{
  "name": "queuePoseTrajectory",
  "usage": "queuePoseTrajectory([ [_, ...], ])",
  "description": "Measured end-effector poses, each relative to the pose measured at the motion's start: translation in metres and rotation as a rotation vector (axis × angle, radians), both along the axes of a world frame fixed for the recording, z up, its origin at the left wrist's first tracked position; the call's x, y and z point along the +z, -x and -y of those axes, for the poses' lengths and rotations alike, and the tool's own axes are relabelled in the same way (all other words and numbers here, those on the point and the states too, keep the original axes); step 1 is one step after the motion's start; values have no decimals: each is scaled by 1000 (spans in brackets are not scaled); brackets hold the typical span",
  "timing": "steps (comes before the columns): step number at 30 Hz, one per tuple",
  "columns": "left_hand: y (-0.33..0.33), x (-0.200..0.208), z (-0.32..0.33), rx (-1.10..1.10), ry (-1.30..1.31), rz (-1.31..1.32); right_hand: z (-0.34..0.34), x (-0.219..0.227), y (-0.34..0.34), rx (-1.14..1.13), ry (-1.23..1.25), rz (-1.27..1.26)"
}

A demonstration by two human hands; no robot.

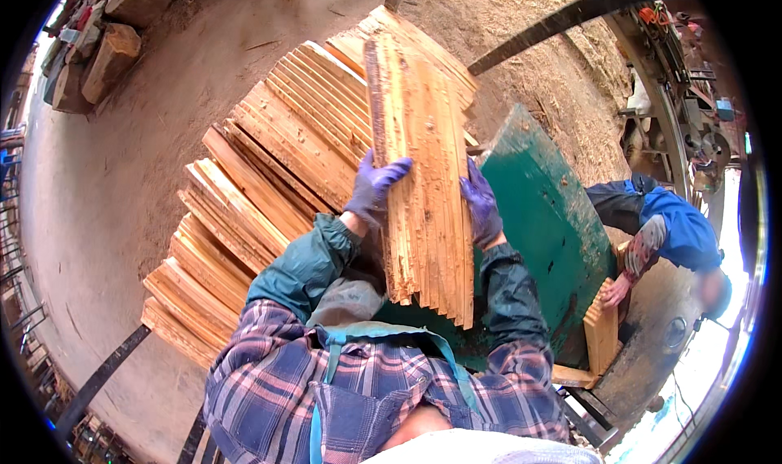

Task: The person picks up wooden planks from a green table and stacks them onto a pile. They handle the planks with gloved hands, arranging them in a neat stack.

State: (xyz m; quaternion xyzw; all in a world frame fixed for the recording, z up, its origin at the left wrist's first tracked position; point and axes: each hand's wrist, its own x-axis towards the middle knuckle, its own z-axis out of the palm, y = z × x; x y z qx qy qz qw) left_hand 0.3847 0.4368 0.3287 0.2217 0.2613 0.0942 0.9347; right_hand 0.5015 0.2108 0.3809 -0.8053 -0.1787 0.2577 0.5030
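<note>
Between my two hands is a stack of thin, rough-sawn wooden boards [423,179], its near end stepped where the boards are offset. My left hand [376,185], in a purple glove, is closed on the stack's left edge. On the right edge, my purple-gloved right hand [482,203] presses from the other side; its fingers are partly hidden. The stack lies over the left side of a green tabletop [521,219] and the far boards. A long curved row of similar boards [277,138] leans in batches along my left; some are covered by my left arm.
At the right, a co-worker [680,228] in a blue jacket has a hand on a small wooden stack [601,325] by the table's edge. Cut logs [114,61] lie at the far left. A dark metal bar [578,16] crosses the far right, with sawdust [521,65] around it.
</note>
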Motion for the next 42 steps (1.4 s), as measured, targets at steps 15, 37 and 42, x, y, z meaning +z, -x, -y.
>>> queuePoseTrajectory([
  [15,-282,-63,-177,169,-242,-317,-237,30,-283,284,444,342],
  [37,-140,116,36,-454,-931,-33,40,-7,-121,-442,93,634],
  [42,-132,147,169,-900,-1333,238,157,50,52,-930,-121,645],
])
